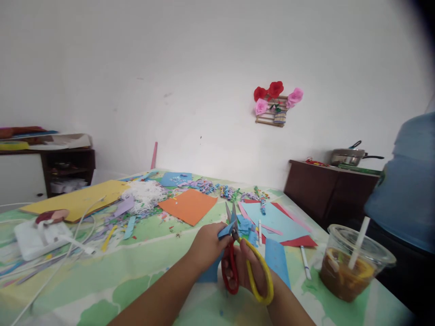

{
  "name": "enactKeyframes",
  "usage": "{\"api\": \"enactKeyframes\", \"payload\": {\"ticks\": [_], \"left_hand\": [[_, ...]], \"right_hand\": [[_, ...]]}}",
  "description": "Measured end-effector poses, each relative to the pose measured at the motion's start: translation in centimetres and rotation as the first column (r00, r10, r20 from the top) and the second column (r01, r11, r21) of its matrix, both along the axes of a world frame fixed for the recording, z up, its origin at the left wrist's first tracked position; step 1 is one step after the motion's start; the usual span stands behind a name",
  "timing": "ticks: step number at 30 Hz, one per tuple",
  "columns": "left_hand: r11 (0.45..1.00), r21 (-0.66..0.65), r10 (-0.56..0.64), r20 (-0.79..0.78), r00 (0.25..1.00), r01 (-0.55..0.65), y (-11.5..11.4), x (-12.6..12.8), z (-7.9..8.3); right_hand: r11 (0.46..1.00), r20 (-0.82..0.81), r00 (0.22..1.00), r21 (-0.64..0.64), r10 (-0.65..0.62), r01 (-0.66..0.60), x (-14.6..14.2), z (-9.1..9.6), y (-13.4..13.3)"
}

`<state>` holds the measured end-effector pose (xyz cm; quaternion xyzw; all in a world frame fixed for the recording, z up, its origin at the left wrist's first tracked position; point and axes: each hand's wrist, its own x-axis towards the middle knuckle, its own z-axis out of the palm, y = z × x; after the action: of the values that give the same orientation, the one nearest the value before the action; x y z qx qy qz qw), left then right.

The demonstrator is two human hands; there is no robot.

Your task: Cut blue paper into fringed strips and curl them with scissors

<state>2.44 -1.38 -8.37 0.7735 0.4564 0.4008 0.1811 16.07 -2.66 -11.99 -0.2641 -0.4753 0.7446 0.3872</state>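
Left grip (208, 242) pinching a blue paper strip (226, 230) at the parted blades of the scissors (235, 234), right grip (242, 260) curled through the handles, above the desk (152, 260); should the pinch loosen, the strip could twist and blades nick skin.

The one view looks out from the person's head, facing forward and slightly down across the worktop (149, 258) to the white wall (170, 68) beyond. It is close to the left hand (208, 241) and right hand (242, 263), low near the middle, and wide enough to reach an open-shelved cabinet (44, 166) at left and a brown cabinet (319, 197) at right.
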Motion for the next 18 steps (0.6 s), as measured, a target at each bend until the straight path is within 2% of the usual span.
{"api": "enactKeyframes", "payload": {"ticks": [11,15,18], "left_hand": [[0.989,-0.13,-0.051,0.132,0.99,0.068,0.3,-0.5,0.4],[0.983,-0.181,-0.006,0.171,0.985,0.038,0.3,-0.6,0.7],[0.976,-0.218,0.071,0.191,0.979,-0.029,0.4,-1.0,1.1]], "right_hand": [[0.985,-0.079,0.982,-0.013,0.171,-0.172,0.7,0.7,-0.4],[0.975,-0.094,0.97,0.003,0.223,-0.223,1.1,0.9,-0.5],[0.976,-0.114,0.97,0.055,0.215,-0.21,1.3,1.2,-0.8]]}}
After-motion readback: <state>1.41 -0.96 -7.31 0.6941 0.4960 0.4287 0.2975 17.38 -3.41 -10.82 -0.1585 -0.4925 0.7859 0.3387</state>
